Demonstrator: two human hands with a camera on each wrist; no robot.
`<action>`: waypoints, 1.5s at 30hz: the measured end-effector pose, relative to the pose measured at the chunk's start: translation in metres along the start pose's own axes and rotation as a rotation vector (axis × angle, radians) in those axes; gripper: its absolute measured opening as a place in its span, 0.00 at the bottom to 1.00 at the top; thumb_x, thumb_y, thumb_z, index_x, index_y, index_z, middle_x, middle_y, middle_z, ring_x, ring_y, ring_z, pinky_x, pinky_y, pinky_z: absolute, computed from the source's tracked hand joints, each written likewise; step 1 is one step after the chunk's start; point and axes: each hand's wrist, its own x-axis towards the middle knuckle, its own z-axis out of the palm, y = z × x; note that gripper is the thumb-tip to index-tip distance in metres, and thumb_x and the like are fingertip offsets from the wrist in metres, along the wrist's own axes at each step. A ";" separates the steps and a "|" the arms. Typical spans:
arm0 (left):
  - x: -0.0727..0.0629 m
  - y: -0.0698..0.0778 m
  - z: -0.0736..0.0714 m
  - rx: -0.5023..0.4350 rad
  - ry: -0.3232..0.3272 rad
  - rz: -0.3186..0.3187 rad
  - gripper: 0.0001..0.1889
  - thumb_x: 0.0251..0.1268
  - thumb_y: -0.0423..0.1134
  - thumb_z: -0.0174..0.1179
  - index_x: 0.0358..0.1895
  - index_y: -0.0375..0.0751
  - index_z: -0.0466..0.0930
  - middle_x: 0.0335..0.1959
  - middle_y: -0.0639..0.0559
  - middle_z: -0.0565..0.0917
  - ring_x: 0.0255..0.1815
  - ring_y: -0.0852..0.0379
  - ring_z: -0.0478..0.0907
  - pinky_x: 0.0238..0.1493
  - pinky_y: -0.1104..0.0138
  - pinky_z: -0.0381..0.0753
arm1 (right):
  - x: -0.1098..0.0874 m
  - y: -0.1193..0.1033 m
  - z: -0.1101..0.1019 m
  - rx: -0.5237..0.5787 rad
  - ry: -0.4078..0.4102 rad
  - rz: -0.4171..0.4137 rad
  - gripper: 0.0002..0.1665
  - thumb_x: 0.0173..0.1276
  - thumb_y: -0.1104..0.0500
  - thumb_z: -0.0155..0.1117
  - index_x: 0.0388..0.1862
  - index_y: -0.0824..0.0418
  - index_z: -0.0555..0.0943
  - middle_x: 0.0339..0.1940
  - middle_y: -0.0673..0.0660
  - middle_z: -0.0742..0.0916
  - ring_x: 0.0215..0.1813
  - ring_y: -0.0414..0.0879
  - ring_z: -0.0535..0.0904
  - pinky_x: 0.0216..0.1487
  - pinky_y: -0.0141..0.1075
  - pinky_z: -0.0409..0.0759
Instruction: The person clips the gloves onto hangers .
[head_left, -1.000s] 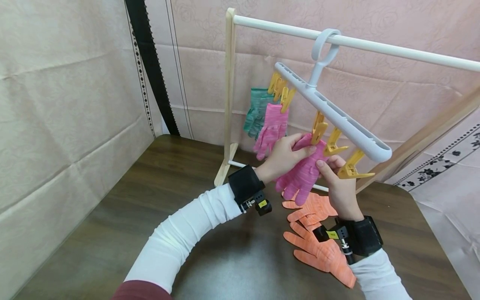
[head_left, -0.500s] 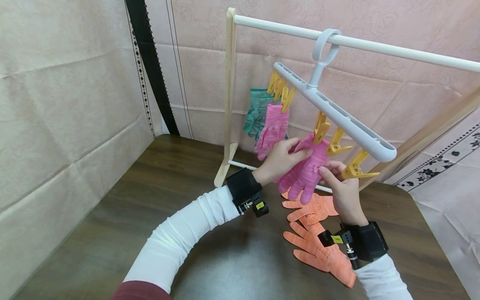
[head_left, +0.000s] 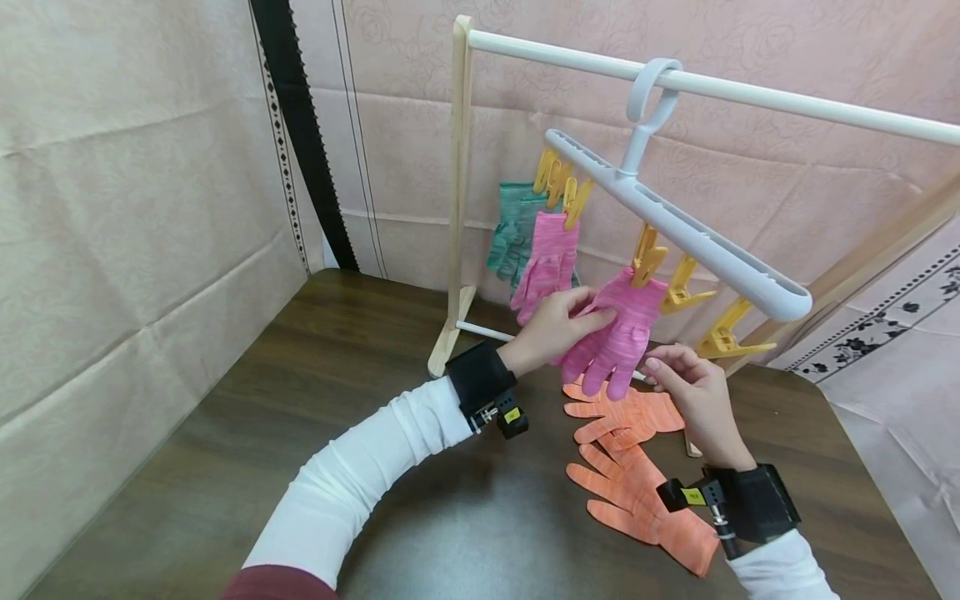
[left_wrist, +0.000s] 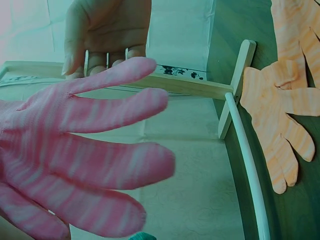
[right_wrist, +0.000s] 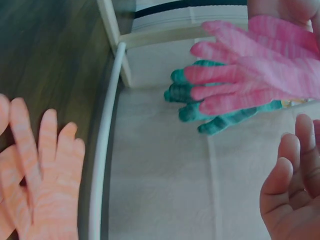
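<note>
A pink striped glove hangs from a yellow clothespin on the light-blue hanger. My left hand pinches its left edge, thumb in front. In the left wrist view the fingers of the pink glove spread close to the camera. Off to the right of the glove, my right hand is apart from it with loosely bent fingers, nothing between them. The right wrist view also shows this right hand below the pink glove.
Another pink glove and green gloves hang at the hanger's far end. Two yellow clothespins hang unused at its near end. A white rod carries the hanger. Orange gloves lie on the dark wooden table.
My right hand has let go of the pink glove and moved right and down. My left hand has shifted slightly down along the glove's edge. The hanger's near end has swung right.
</note>
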 end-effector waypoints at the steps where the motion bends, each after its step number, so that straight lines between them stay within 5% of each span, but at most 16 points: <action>1: -0.001 -0.001 0.000 0.002 -0.002 -0.003 0.16 0.60 0.43 0.55 0.50 0.40 0.73 0.40 0.48 0.81 0.38 0.62 0.77 0.38 0.75 0.75 | -0.001 0.001 -0.002 -0.006 -0.001 0.002 0.07 0.64 0.67 0.52 0.36 0.61 0.77 0.27 0.46 0.81 0.31 0.37 0.77 0.30 0.25 0.74; 12: -0.003 -0.010 0.000 0.048 -0.013 0.006 0.17 0.59 0.43 0.56 0.49 0.40 0.74 0.42 0.49 0.81 0.38 0.62 0.75 0.37 0.77 0.73 | -0.011 0.011 -0.013 -0.093 0.003 0.091 0.05 0.64 0.65 0.53 0.36 0.59 0.77 0.26 0.46 0.82 0.29 0.37 0.76 0.29 0.25 0.72; 17: -0.004 -0.015 -0.001 0.049 -0.022 0.006 0.17 0.59 0.42 0.56 0.49 0.40 0.74 0.42 0.48 0.81 0.37 0.62 0.74 0.36 0.77 0.72 | -0.016 0.013 -0.019 -0.243 -0.025 0.133 0.04 0.65 0.61 0.53 0.37 0.56 0.76 0.27 0.43 0.82 0.31 0.37 0.77 0.31 0.26 0.73; 30: -0.011 -0.027 -0.003 0.024 -0.039 -0.022 0.19 0.59 0.41 0.55 0.54 0.41 0.70 0.47 0.48 0.78 0.43 0.60 0.74 0.43 0.75 0.73 | -0.031 0.027 -0.032 -0.442 -0.127 0.338 0.18 0.64 0.52 0.54 0.44 0.66 0.73 0.29 0.39 0.80 0.32 0.34 0.76 0.30 0.31 0.74; 38: -0.027 0.000 -0.011 0.003 -0.064 -0.075 0.18 0.61 0.36 0.53 0.54 0.34 0.69 0.49 0.41 0.76 0.46 0.52 0.73 0.40 0.75 0.73 | -0.038 0.034 -0.040 -0.479 -0.145 0.404 0.22 0.65 0.52 0.53 0.49 0.68 0.70 0.32 0.42 0.80 0.34 0.34 0.76 0.33 0.31 0.75; 45: -0.025 -0.014 -0.011 0.004 -0.065 -0.070 0.18 0.61 0.36 0.53 0.54 0.34 0.69 0.49 0.42 0.77 0.48 0.53 0.74 0.41 0.75 0.74 | -0.042 0.039 -0.046 -0.550 -0.186 0.461 0.25 0.64 0.52 0.55 0.53 0.68 0.68 0.38 0.53 0.79 0.36 0.34 0.74 0.35 0.35 0.74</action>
